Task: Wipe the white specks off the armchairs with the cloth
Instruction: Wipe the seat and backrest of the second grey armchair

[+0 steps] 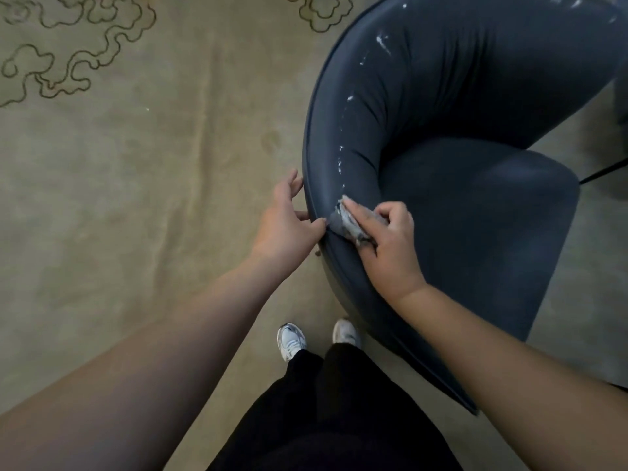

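Your black trousers and pale sneakers stand on the beige carpet just beside the blue armchair. Your right hand grips the grey cloth, forefinger stretched along it, other fingers curled, pressing it onto the curved back rim. Your left hand rests on the rim's outer edge, fingers loosely spread. White specks run farther up the backrest.

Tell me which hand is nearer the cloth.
Right. The right hand holds the cloth against the armchair back's rim; the left hand rests on the rim's outer side, its fingertips just beside the cloth.
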### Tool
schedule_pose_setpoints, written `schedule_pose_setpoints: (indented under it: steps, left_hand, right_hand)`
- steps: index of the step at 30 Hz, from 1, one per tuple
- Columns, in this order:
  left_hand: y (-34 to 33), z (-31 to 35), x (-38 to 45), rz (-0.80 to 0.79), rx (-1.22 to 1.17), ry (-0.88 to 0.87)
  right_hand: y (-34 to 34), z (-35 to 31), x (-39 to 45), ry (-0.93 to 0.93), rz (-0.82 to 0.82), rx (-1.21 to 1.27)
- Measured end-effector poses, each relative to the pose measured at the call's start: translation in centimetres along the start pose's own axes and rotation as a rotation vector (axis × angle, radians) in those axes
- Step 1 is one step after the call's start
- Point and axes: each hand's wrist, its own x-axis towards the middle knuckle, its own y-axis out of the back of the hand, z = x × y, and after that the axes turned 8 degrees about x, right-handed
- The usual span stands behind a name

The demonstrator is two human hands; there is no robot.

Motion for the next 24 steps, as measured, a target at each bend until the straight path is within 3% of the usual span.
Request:
schedule_pose_setpoints:
  steps: [5,12,19,24]
  left_hand:
    - [0.2,0.1,1.4,0.018,-0.020,-0.002]
    - [1.0,1.3,4.0,0.040,-0.006,0.019]
    - [1.4,2.7,5.6,0.057,0.032,0.032]
    - [1.7,3.0,6.4,0.053,0.044,0.047]
  right_hand:
    - [-2.0,0.4,7.0,-0.059,0.094,0.044]
    - [-0.9,0.0,3.2,0.005,0.003,0.058]
    - [-2.3,0.2,12.8,-0.042,0.051,0.072]
    - [-1.4,0.4,7.4,-0.006,0.003,0.104]
